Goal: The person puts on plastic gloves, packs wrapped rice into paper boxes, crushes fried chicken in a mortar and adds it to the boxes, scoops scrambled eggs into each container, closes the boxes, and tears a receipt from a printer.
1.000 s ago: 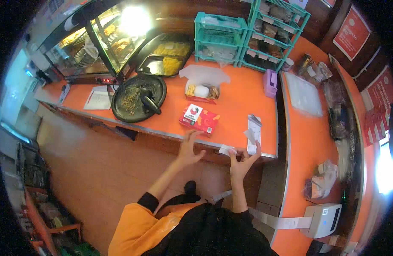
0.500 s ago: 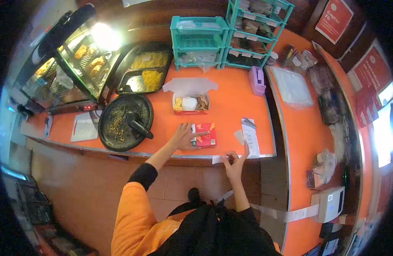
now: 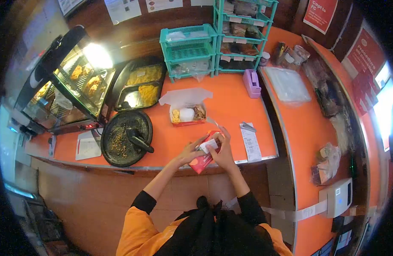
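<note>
A closed red carton box (image 3: 200, 164) is tilted near the counter's front edge, between my two hands. My left hand (image 3: 188, 154) grips its left side. A small white paper label (image 3: 208, 146) lies on top of the box. My right hand (image 3: 223, 154) is closed at the label, thumb pressing on it and fingers around the box's right side. A thin pale strip (image 3: 213, 123) sticks up by the right fingertips. Behind stands an open food box (image 3: 188, 123) with white rice, yellow pieces and brown meat.
On the orange counter (image 3: 175, 143) are a stone mortar with pestle (image 3: 126, 138), trays of yellow food (image 3: 143, 94), a lit warmer (image 3: 70, 85), a receipt (image 3: 250, 144) and a purple tape dispenser (image 3: 252, 83). Green racks (image 3: 188, 49) stand behind. A label printer (image 3: 339, 197) sits right.
My right hand has brought the small white label from the counter's edge onto the red box. My left hand now grips the box, which is tilted and nearer me.
</note>
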The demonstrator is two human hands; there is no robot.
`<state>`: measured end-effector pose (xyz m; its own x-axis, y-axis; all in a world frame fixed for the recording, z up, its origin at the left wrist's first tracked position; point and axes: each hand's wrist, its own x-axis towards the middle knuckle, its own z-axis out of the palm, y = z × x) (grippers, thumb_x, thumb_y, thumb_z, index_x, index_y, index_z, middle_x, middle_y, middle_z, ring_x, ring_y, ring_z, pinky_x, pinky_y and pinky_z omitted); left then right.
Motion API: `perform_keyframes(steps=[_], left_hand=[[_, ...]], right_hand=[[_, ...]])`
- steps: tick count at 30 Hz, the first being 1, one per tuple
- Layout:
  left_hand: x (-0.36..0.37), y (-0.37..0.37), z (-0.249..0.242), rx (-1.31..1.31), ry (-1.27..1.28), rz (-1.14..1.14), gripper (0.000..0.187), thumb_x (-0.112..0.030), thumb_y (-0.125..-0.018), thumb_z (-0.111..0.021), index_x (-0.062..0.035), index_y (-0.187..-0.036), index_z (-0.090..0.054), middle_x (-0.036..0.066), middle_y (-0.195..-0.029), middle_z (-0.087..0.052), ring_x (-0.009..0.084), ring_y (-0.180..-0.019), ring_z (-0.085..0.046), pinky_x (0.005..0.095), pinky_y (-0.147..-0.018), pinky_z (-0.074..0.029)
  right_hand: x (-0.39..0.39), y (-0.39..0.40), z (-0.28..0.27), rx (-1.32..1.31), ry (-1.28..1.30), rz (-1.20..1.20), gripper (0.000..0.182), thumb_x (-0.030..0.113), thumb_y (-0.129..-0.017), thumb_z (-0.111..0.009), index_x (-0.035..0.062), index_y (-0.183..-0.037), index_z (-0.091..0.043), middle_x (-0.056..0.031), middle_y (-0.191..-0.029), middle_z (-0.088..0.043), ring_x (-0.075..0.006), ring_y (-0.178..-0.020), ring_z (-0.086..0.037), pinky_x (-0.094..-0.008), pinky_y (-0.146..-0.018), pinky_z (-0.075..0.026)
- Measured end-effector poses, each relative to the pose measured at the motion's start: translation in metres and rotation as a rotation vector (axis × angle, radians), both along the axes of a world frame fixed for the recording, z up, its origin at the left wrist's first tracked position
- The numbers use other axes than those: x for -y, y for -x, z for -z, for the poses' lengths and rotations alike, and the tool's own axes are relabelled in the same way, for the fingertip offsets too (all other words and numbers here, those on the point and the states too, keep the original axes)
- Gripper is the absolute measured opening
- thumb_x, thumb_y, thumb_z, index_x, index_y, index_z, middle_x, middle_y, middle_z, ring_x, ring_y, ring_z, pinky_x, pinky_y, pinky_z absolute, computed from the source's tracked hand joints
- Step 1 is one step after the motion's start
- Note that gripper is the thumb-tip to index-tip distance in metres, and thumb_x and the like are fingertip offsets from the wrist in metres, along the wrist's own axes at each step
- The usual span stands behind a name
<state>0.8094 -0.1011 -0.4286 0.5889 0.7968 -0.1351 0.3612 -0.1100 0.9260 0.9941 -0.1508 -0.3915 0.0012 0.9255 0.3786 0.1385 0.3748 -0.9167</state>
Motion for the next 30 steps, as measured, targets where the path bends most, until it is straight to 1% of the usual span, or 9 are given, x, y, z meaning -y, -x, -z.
perform_keyframes(steps=[8, 10, 14, 16, 21, 23, 26, 27, 30], left_hand=[[0.009, 0.01, -0.054, 0.149, 0.435, 0.106, 0.103, -0.027, -0.073, -0.08, -0.0089, -0.153, -0.019, 0.016, -0.135, -0.05, 0.0222, -0.113, -0.054, 0.0352, -0.096, -0.043], [0.009, 0.015, -0.066, 0.168, 0.448, 0.094, 0.1, -0.025, -0.072, -0.08, -0.0092, -0.152, -0.022, 0.013, -0.133, -0.051, 0.0215, -0.114, -0.053, 0.0341, -0.097, -0.042], [0.009, 0.015, -0.057, 0.305, 0.578, 0.052, 0.098, -0.02, -0.071, -0.079, -0.0104, -0.152, -0.025, 0.01, -0.129, -0.054, 0.0195, -0.113, -0.053, 0.033, -0.096, -0.042], [0.004, 0.016, -0.05, 0.264, 0.586, 0.041, 0.098, -0.02, -0.071, -0.079, -0.0106, -0.152, -0.025, 0.01, -0.129, -0.054, 0.0193, -0.113, -0.053, 0.0331, -0.097, -0.042], [0.008, 0.001, -0.076, 0.316, 0.533, 0.069, 0.097, -0.019, -0.071, -0.08, -0.0124, -0.151, -0.027, 0.009, -0.132, -0.052, 0.0184, -0.112, -0.052, 0.0333, -0.097, -0.042], [0.005, -0.01, -0.069, 0.355, 0.394, 0.028, 0.096, -0.003, -0.07, -0.078, -0.0194, -0.151, -0.029, 0.012, -0.125, -0.058, 0.0148, -0.11, -0.056, 0.0305, -0.093, -0.046], [0.002, -0.028, -0.064, 0.225, -0.109, -0.015, 0.098, -0.015, -0.067, -0.081, -0.021, -0.151, -0.03, 0.016, -0.135, -0.052, 0.0204, -0.117, -0.05, 0.0361, -0.095, -0.045], [-0.003, -0.028, -0.056, -0.058, -0.228, -0.079, 0.099, -0.031, -0.061, -0.083, -0.0244, -0.148, -0.036, 0.017, -0.132, -0.051, 0.0282, -0.119, -0.045, 0.0453, -0.095, -0.041], [-0.012, -0.046, -0.052, -0.3, -0.207, -0.194, 0.102, -0.046, -0.053, -0.085, -0.0298, -0.144, -0.041, 0.017, -0.113, -0.053, 0.0313, -0.111, -0.045, 0.0517, -0.096, -0.036]], right_hand=[[-0.005, 0.001, -0.02, 0.127, -0.148, -0.017, 0.075, 0.006, -0.078, -0.073, 0.0036, -0.14, -0.031, -0.016, -0.118, -0.055, -0.0258, -0.102, -0.057, -0.0399, -0.086, -0.048], [-0.003, -0.002, -0.044, 0.621, -0.274, 0.24, 0.081, 0.015, -0.077, -0.076, 0.0017, -0.142, -0.029, -0.0152, -0.125, -0.053, -0.0291, -0.11, -0.053, -0.0449, -0.092, -0.044], [-0.001, 0.003, -0.02, 0.484, -0.188, 0.62, 0.096, 0.028, -0.069, -0.083, 0.0006, -0.143, -0.028, -0.0156, -0.123, -0.052, -0.0314, -0.113, -0.05, -0.0463, -0.095, -0.042], [0.003, 0.013, -0.02, 0.116, 0.039, 0.377, 0.112, 0.032, -0.059, -0.089, -0.0002, -0.144, -0.023, -0.0185, -0.126, -0.045, -0.0337, -0.114, -0.047, -0.0448, -0.097, -0.041], [-0.001, 0.011, -0.038, 0.067, 0.039, 0.427, 0.125, 0.027, -0.052, -0.092, 0.002, -0.147, -0.014, -0.0212, -0.129, -0.037, -0.0328, -0.115, -0.045, -0.045, -0.097, -0.041], [-0.011, 0.007, -0.042, 0.088, 0.057, 0.47, 0.125, 0.023, -0.053, -0.091, 0.0033, -0.148, -0.011, -0.0215, -0.13, -0.034, -0.0321, -0.115, -0.044, -0.0458, -0.097, -0.041], [-0.03, -0.007, -0.041, 0.216, 0.069, 0.622, 0.121, 0.016, -0.055, -0.088, 0.0081, -0.149, -0.011, -0.0198, -0.122, -0.039, -0.0297, -0.108, -0.049, -0.0445, -0.09, -0.046], [-0.038, -0.017, -0.037, 0.039, 0.109, 0.597, 0.117, 0.013, -0.058, -0.085, 0.0105, -0.149, -0.011, -0.0191, -0.119, -0.041, -0.0283, -0.103, -0.051, -0.043, -0.086, -0.047], [-0.066, -0.057, -0.023, -0.195, 0.161, 0.597, 0.111, 0.009, -0.064, -0.082, 0.0152, -0.149, -0.011, -0.0178, -0.114, -0.044, -0.0256, -0.094, -0.055, -0.04, -0.08, -0.05]])
